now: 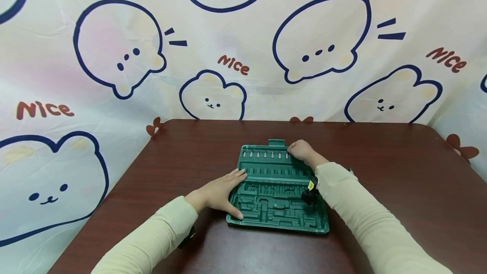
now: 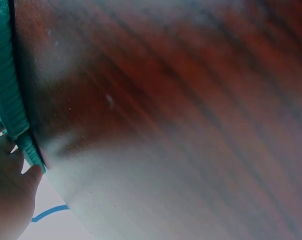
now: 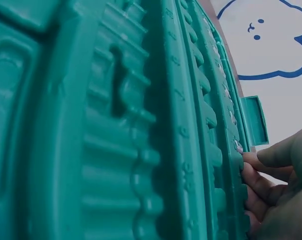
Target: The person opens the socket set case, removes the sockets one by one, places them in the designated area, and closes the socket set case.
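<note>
An open green plastic case (image 1: 281,217) lies on the table. Several small metal bits (image 1: 265,154) stand in a row of its far half, also visible in the right wrist view as bits (image 3: 238,146). My left hand (image 1: 218,191) rests on the case's left edge, fingers extended and thumb at the near left corner; part of this hand (image 2: 11,185) shows in the left wrist view. My right hand (image 1: 302,150) has its fingertips at the right end of the bit row. Bent fingers of the right hand (image 3: 283,185) touch the case there; whatever lies between them is hidden.
The case's near half has moulded recesses (image 1: 262,206), and a latch tab (image 1: 276,142) sticks out at its far edge. Brown table (image 1: 182,147) surrounds the case. A small object (image 1: 351,171) is partly hidden behind the right sleeve. A printed cloth (image 1: 258,96) hangs behind.
</note>
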`<state>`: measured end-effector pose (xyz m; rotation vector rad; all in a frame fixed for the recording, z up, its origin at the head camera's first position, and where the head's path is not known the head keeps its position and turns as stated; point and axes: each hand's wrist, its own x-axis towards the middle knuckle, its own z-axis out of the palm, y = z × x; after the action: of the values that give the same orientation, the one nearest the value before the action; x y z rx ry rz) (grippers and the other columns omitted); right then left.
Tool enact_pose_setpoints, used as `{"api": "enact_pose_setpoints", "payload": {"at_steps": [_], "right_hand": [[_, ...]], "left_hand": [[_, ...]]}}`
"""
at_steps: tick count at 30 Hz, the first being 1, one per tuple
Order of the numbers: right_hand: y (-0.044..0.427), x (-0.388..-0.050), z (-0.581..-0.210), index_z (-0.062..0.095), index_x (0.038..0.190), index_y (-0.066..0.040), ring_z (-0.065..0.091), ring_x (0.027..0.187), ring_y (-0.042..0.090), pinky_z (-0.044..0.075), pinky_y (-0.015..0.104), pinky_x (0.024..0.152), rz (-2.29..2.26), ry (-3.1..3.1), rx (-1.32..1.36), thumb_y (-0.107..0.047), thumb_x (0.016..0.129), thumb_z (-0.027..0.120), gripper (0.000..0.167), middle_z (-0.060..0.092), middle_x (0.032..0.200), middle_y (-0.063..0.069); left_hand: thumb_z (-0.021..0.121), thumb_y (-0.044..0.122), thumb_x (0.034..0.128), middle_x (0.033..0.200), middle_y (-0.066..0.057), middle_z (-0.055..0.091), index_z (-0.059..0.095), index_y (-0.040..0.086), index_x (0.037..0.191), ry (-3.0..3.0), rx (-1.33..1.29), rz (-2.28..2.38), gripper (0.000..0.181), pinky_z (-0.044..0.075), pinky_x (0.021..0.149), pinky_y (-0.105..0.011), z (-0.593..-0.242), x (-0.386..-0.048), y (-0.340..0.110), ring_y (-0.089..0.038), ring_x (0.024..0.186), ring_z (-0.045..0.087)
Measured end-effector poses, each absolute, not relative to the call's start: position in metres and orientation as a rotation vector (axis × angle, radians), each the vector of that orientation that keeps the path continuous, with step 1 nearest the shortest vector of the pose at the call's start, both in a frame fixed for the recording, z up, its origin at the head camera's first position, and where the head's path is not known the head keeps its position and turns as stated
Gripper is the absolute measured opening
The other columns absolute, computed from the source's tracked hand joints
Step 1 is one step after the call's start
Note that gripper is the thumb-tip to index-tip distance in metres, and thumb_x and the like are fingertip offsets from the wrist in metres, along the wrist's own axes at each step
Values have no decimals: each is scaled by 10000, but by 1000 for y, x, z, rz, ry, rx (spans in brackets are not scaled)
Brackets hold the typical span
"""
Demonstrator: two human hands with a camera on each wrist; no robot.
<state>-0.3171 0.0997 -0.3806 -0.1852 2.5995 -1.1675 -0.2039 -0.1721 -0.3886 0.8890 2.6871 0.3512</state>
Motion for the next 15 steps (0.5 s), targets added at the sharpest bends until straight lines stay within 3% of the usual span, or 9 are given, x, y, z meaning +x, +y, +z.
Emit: {"api": "enact_pose_setpoints", "payload": {"at_steps": [2, 6, 15], "right_hand": [[99, -317, -381, 542, 1108, 80, 438, 1046, 323, 407, 363, 740, -1197, 2580, -154, -46, 912, 363, 294, 458, 1183, 228], [98, -316, -382, 552, 1099, 63, 412, 1079, 344, 385, 433, 830, -1269, 2566, -81, -70, 911, 401, 275, 451, 1187, 219], [94, -312, -384, 568, 924, -9, 471, 895, 282, 396, 352, 666, -1417, 2582, 29, -111, 882, 496, 132, 503, 1060, 159]], "left_hand": [[580, 708, 556, 1440, 8, 53, 143, 148, 1399, 2688, 886, 358, 1103, 224, 977, -418, -388, -204, -172, -162, 1297, 9], [583, 705, 554, 1440, 14, 53, 143, 153, 1399, 2688, 880, 372, 1101, 235, 972, -419, -388, -203, -172, -158, 1297, 9], [589, 694, 558, 1440, 21, 49, 132, 168, 1401, 2680, 868, 368, 1094, 243, 967, -423, -387, -203, -172, -147, 1295, 5]]}}
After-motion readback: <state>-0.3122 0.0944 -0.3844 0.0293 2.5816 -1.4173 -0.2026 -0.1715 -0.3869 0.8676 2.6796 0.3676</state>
